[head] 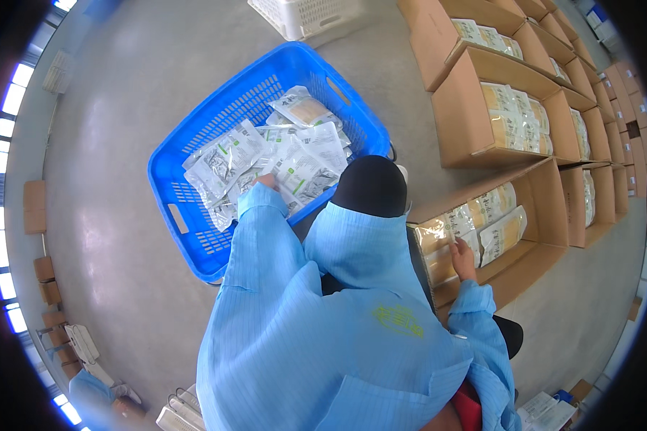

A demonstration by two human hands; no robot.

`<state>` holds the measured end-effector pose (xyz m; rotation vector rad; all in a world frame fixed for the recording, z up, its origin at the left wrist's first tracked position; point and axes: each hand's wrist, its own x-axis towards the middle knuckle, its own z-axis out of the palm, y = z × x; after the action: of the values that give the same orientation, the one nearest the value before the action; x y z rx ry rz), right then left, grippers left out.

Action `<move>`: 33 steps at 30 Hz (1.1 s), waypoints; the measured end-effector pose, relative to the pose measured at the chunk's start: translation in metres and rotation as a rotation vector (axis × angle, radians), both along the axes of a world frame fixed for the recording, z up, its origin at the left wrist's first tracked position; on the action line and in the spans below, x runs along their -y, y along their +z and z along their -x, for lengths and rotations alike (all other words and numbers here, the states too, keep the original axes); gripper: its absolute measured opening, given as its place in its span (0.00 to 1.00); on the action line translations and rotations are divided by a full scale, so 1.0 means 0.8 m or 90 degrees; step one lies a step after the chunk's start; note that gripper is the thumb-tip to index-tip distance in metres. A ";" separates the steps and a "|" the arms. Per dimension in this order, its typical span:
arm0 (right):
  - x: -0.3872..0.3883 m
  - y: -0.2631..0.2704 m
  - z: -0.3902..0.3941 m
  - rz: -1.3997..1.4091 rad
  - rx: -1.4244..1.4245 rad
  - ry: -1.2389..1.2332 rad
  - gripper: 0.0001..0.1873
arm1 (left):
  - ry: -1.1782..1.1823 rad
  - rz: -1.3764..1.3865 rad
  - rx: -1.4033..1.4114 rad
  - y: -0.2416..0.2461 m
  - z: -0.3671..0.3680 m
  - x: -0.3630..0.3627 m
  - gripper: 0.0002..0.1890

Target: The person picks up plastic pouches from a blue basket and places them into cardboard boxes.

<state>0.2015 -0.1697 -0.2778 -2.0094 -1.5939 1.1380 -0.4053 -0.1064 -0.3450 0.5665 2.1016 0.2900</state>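
Observation:
A blue plastic basket (159, 161) stands before me with a heap of silvery food pouches (229, 153) in it. My left hand (267, 182) reaches into the heap at the basket's near side; its fingers touch the pouches, and whether they grip one is hidden. On the right, my right hand (463, 259) is inside an open cardboard box (544, 215) that holds rows of pouches. Its fingertips are at the edge of a pouch (460, 218) in the row; a firm hold cannot be made out. Another pouch (502, 236) leans just right of that hand.
Open cardboard boxes (453, 124) with pouches stand in rows at the upper right. A white plastic crate (307, 19) is beyond the basket. Closed cartons (620, 102) are stacked at far right. At the lower left a person in blue (91, 390) is near white equipment.

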 end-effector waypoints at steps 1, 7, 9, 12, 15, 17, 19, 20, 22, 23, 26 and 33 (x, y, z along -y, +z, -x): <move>0.005 0.001 -0.002 0.022 -0.005 -0.010 0.24 | -0.038 0.001 -0.026 -0.004 -0.002 0.004 0.14; 0.048 -0.023 -0.014 0.136 0.040 0.002 0.22 | -0.246 -0.047 -0.084 -0.027 -0.018 -0.004 0.14; 0.043 0.027 0.032 0.127 0.085 -0.018 0.20 | -0.306 -0.091 -0.080 -0.038 -0.029 -0.034 0.14; 0.021 0.001 0.031 0.100 0.089 0.048 0.23 | -0.297 -0.142 -0.045 -0.040 -0.051 -0.064 0.13; 0.020 -0.002 0.044 0.088 0.098 0.100 0.24 | -0.259 -0.158 0.016 -0.036 -0.073 -0.098 0.13; 0.022 -0.003 0.043 0.109 0.090 0.087 0.25 | -0.225 -0.172 0.075 -0.028 -0.089 -0.120 0.13; 0.028 -0.002 0.044 0.093 0.081 0.065 0.25 | -0.187 -0.182 0.138 -0.020 -0.100 -0.133 0.13; 0.033 -0.015 0.040 0.086 0.084 0.054 0.26 | -0.173 -0.180 0.171 -0.019 -0.106 -0.135 0.13; 0.037 -0.023 0.033 0.134 0.062 0.021 0.27 | -0.132 -0.181 0.236 -0.018 -0.109 -0.131 0.13; 0.036 -0.024 0.030 0.159 0.052 0.006 0.27 | -0.112 -0.183 0.271 -0.019 -0.109 -0.128 0.13; 0.030 -0.005 0.036 0.154 0.041 -0.014 0.27 | -0.038 -0.201 0.362 -0.017 -0.092 -0.114 0.13; -0.011 0.047 0.049 -0.020 0.041 0.044 0.27 | 0.092 -0.394 0.583 0.024 0.038 -0.057 0.12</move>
<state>0.1623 -0.1612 -0.2400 -2.0037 -1.7142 1.0753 -0.4356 -0.0611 -0.3255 0.4911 1.1359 1.0795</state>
